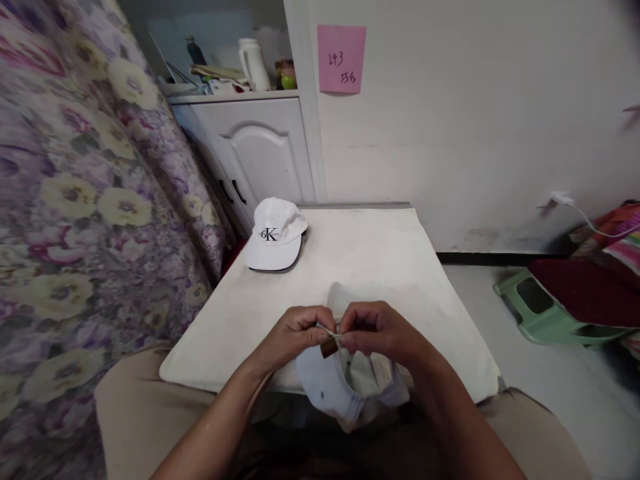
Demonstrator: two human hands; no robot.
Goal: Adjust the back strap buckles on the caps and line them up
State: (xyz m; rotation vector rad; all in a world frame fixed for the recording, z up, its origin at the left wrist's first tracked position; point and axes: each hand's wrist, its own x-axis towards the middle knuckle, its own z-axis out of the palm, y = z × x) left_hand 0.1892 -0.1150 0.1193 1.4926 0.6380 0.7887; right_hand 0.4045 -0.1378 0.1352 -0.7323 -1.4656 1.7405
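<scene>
Purple-and-cream flowers are covering a curtain hanging at far left, while beige trousers are showing below it at the table's near corner. Behind, a white cabinet is standing against the wall, a white jug resting on its shelf among small items. A white cap marked "CK" is lying upright at the far left of the cream-covered table, its brim pointing toward the wearer of the camera. Nearer, the left hand is pinching, thumb against finger, what is probably a thin strap, though the fingers are hiding much of it. A brown tab is hanging just below the fingertips, and a pale blue cap is hanging beneath both hands, over the table's near edge, its inside showing. On the wall above, a pink note is bearing handwriting. The right hand is pinching narrowly at the same spot, fingertips nearly meeting the left's. At far right, a green stool is standing on the floor, holding a dark red cover.
</scene>
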